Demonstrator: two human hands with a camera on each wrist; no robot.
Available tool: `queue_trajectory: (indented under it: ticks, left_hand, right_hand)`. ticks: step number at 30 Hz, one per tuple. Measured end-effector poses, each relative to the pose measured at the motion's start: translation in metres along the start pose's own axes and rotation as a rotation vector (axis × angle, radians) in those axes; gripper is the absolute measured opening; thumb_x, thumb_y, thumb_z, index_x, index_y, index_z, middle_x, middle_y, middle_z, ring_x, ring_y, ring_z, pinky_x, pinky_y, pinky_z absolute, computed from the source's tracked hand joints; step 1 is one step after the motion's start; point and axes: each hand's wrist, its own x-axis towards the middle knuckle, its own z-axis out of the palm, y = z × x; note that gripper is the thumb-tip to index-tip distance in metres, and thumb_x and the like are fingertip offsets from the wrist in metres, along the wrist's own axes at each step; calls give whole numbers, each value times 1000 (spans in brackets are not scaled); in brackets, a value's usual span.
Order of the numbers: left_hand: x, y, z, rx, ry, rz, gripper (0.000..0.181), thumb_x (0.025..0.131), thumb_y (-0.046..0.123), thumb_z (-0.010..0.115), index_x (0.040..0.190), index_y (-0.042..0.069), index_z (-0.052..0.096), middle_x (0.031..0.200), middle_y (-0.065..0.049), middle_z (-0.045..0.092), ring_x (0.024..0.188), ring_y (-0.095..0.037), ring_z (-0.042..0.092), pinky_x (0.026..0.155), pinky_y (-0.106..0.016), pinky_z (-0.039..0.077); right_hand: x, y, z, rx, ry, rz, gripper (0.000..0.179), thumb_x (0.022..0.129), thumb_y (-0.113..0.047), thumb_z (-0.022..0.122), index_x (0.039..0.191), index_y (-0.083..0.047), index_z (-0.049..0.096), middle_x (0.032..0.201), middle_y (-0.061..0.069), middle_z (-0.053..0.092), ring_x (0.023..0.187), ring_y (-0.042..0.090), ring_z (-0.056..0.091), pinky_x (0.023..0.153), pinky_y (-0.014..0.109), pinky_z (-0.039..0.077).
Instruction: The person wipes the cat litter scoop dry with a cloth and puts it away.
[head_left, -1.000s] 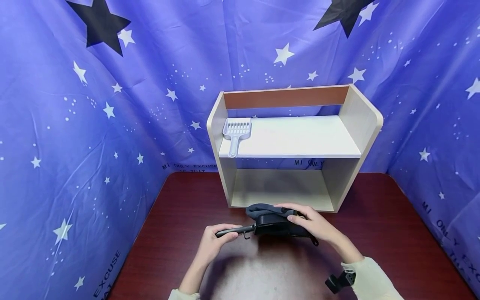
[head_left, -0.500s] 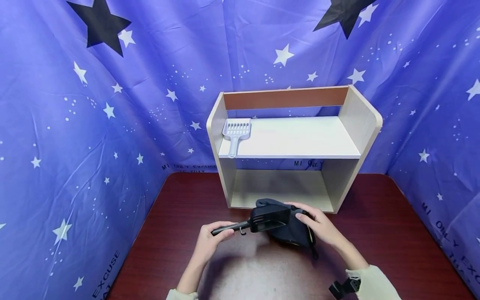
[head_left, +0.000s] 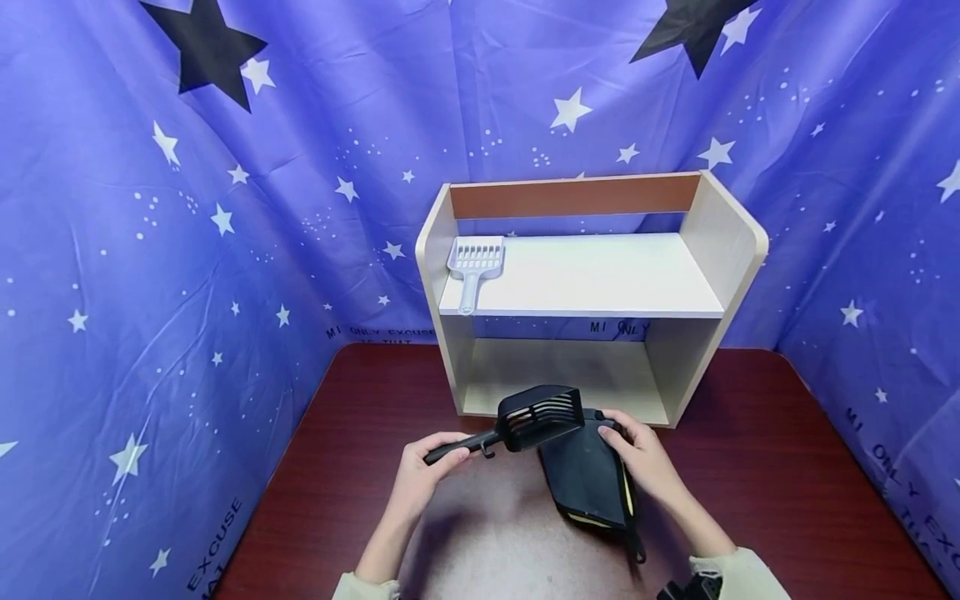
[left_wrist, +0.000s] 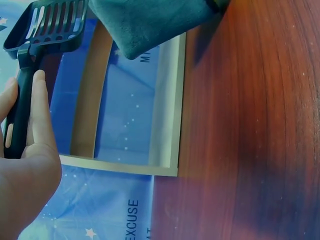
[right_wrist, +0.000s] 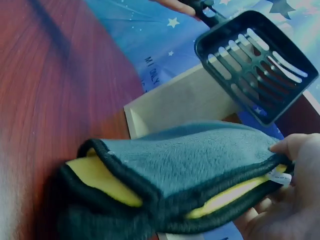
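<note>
My left hand grips the handle of a black slotted litter scoop, its head raised and pointing right. The left wrist view shows my thumb and a finger along the scoop's handle. A folded grey cloth with black edging and a yellow inner side hangs from my right hand. In the right wrist view my thumb lies on top of the cloth, with fingers beneath it, near a small white tag. The scoop's head is just above the cloth's upper left corner; whether they touch I cannot tell.
Behind the hands stands a two-level wooden shelf. A pale blue slotted scoop lies at the left of its upper board. Below is a dark red table, with a blue starry curtain around it.
The scoop has come away from the cloth, rising and tilting so its slots show. The cloth has swung down and now hangs lower from my right hand. Both hands keep their hold.
</note>
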Motion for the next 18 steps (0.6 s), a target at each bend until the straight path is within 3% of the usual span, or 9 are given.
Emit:
queue_trajectory:
  ticks: [4,11,18]
  left_hand:
    - [0,-4,4,-33,12,-10,33,90,0,68,114,-21,59,100,0,76,92,-16,75,84,-31,61]
    - [1,-11,13,73,47,-49,27,89,4,72,109,-14,66,94,-2,74,84,-8,71,79,-29,63]
    - [-1,-11,18,183,47,-49,23,88,7,74,106,-8,70,93,-27,72,77,-5,69,72,-24,63]
  right_hand:
    - [-1,-3,2,107,-17,49,35,104,-16,51,133,4,55,98,8,70,76,2,63,67,24,56]
    - [2,-8,3,125,49,120,35,104,-12,50,134,5,54,97,11,68,79,0,63,70,21,56]
    - [4,-14,2,172,83,140,34,104,-13,50,134,4,54,95,0,66,81,-1,63,71,20,57]
